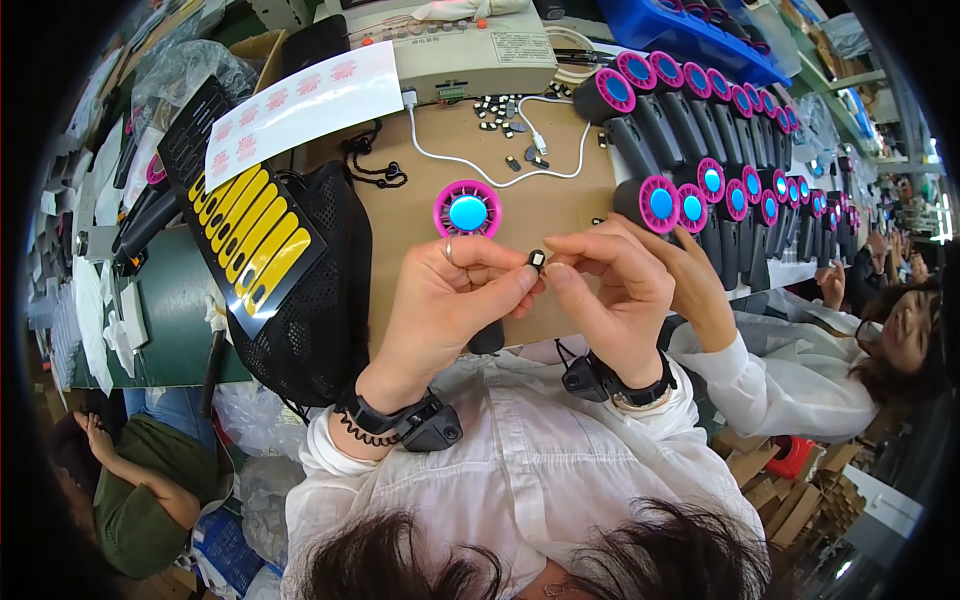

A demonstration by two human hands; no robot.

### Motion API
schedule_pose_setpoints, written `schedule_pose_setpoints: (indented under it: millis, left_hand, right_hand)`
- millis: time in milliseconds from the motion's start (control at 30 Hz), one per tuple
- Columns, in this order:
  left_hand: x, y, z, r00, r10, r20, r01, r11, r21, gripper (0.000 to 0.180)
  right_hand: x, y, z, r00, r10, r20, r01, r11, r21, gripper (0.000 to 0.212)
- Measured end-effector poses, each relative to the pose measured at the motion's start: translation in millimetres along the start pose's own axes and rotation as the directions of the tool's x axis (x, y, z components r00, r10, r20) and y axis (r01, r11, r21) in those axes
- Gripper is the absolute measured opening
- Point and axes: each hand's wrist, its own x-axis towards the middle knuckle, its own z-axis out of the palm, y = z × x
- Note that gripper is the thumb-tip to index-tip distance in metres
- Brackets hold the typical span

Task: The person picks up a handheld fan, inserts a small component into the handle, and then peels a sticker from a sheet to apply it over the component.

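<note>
A small black piece with a white face (537, 260) is pinched between the thumb and index finger of my left hand (440, 295). My right hand (620, 295) is just to its right, thumb and index fingertip apart beside the piece. Whether they touch it I cannot tell. Beneath my hands lies a handheld fan (468, 212) with a pink ring and a blue centre. Its dark handle is mostly hidden by my left hand. Farther back, several small black-and-white pieces (500, 112) lie scattered near a white cable (450, 160).
Rows of similar fans (660, 203) stand at the right, with a co-worker's hand (695, 275) reaching in among them. A black mesh bag (310, 290), a sheet of yellow stickers (250, 225) and a white printed sheet (300, 100) lie left. A beige instrument box (470, 55) stands behind.
</note>
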Motion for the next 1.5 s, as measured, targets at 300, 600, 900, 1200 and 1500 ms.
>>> schedule_pose_setpoints:
  millis: [300,600,900,1200,1500]
  left_hand:
    - [-3.4,3.7,3.7,0.998,-0.004,-0.068,0.015,0.987,0.158,0.01]
    - [-4.2,3.6,5.1,0.995,0.037,-0.093,-0.009,0.96,0.28,0.009]
    - [-5.6,4.6,4.7,0.995,0.01,-0.103,0.022,0.951,0.307,0.008]
    - [-6.9,6.3,3.1,0.997,-0.032,-0.077,0.056,0.942,0.332,0.009]
    - [-12.0,-3.0,2.1,0.994,0.109,0.014,-0.105,0.907,0.408,0.011]
  right_hand:
    - [6.7,-4.9,-1.5,0.984,-0.174,0.032,0.176,0.946,-0.274,0.018]
    - [9.6,-13.1,-5.9,0.969,-0.224,0.104,0.246,0.893,-0.378,0.019]
    - [9.4,-12.3,-6.6,0.967,-0.213,0.138,0.25,0.895,-0.369,0.019]
    - [4.3,4.2,-9.2,0.991,-0.027,0.133,0.041,0.994,-0.106,0.016]
    - [-8.9,4.5,-9.2,0.954,0.23,0.195,-0.254,0.961,0.109,0.013]
